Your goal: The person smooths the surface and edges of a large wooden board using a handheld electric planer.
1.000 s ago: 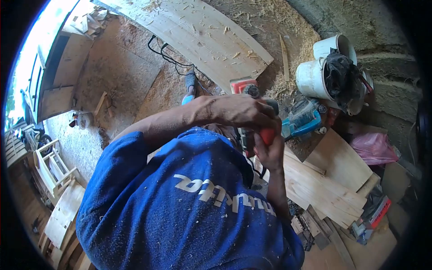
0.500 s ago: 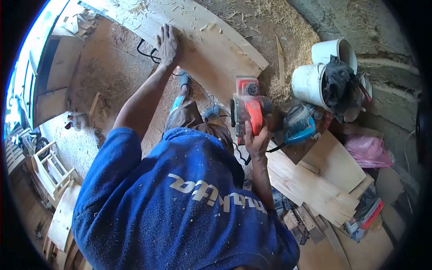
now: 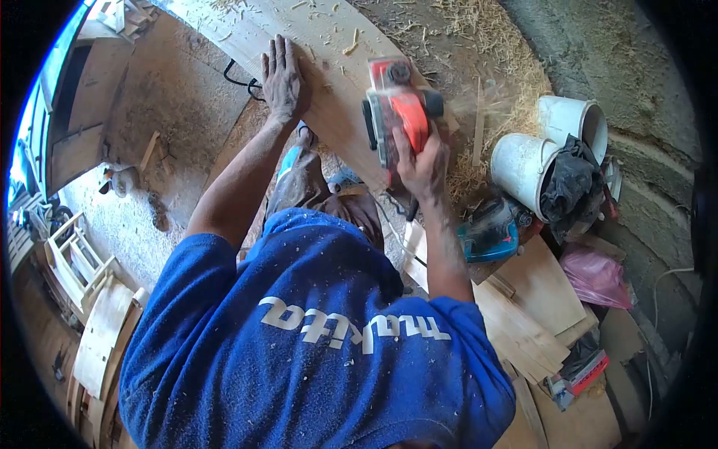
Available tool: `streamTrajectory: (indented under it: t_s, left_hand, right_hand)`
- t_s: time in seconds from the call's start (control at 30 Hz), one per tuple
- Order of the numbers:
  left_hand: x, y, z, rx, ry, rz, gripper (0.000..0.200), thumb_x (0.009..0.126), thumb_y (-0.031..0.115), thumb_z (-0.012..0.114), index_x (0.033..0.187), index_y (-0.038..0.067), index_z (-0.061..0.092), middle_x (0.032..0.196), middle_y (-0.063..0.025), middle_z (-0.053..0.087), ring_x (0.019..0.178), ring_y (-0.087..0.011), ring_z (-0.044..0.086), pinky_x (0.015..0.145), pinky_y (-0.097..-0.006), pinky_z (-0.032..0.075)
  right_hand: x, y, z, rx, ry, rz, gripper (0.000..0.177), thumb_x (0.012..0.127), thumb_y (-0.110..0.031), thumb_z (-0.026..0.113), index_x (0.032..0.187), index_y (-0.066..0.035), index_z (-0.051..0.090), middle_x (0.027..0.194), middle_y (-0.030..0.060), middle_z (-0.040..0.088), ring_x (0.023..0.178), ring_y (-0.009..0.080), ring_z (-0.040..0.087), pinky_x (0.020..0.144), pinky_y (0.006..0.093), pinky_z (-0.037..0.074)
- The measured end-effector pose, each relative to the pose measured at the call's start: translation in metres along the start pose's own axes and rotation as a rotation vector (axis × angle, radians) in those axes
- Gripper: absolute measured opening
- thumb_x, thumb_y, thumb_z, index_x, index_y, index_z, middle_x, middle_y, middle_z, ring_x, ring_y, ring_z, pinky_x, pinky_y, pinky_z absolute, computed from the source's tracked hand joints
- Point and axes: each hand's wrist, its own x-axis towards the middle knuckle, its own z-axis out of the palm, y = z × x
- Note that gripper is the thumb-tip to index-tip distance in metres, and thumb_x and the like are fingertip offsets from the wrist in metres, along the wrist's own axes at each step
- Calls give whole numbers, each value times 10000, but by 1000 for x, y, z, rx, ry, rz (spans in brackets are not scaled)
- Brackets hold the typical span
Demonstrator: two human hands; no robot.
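Observation:
A red and black electric planer (image 3: pixel 400 112) sits on the right end of a wide curved wooden board (image 3: pixel 329 82). My right hand (image 3: pixel 422 166) is wrapped round the planer's red handle. Shavings fly out to the right of the tool. My left hand (image 3: pixel 283 86) lies flat on the board, to the left of the planer, with its fingers stretched out. Curled shavings lie scattered on the far part of the board.
Right of the board stand two white buckets (image 3: pixel 521 170), one with a black bag (image 3: pixel 572 179). A teal power tool (image 3: pixel 490 233), wood sheets (image 3: pixel 527 329) and a pink bag (image 3: pixel 594 275) lie nearer. Wooden frames (image 3: pixel 78 262) stand at the left; shavings (image 3: pixel 516 67) cover the floor beyond.
My right hand has moved the planer forward and slightly left, further onto the board. Shavings now spray from its right side. My left hand stays flat on the board.

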Motion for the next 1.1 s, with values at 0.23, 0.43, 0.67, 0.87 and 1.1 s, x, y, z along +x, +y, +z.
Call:
streamTrajectory:
  t_s: [0.23,0.43,0.67,0.87,1.1]
  left_hand:
    - [1,1,-1,-44,37,-8,564,1076,284,395,1509,-76,417,1599,-273,393,1520,-397,334,1273,-488,211]
    - [-2,-8,5,-111,104,13,523,1071,261,408,1497,-41,447,1570,-244,450,1504,-380,370,1258,-484,246]
    - [-2,-4,2,-87,96,-7,526,1083,279,404,1492,-49,451,1562,-250,458,1499,-379,383,1261,-480,248]
    - [-1,-4,3,-69,91,3,516,1079,254,415,1489,-58,450,1559,-258,458,1493,-391,388,1257,-488,257]
    - [-1,1,-2,-98,116,-4,501,1064,219,435,1483,-55,457,1529,-269,484,1468,-402,419,1244,-488,289]
  right_hand:
    - [130,2,60,80,2,-237,452,967,-422,693,1107,8,686,857,207,738,824,374,746,739,450,574]
    - [171,24,82,-108,-149,-325,537,963,-460,671,1211,15,625,957,266,728,857,450,724,743,504,590]
    - [1,24,-34,-136,-31,-84,425,973,-289,698,1262,13,617,994,258,726,926,470,715,778,486,572]
    - [-95,30,-85,-169,-55,290,392,954,-267,716,1191,31,622,929,234,718,849,447,725,747,476,564]
    - [-12,33,-55,38,-146,223,354,970,-257,695,1159,36,632,947,225,712,835,374,728,718,426,554]
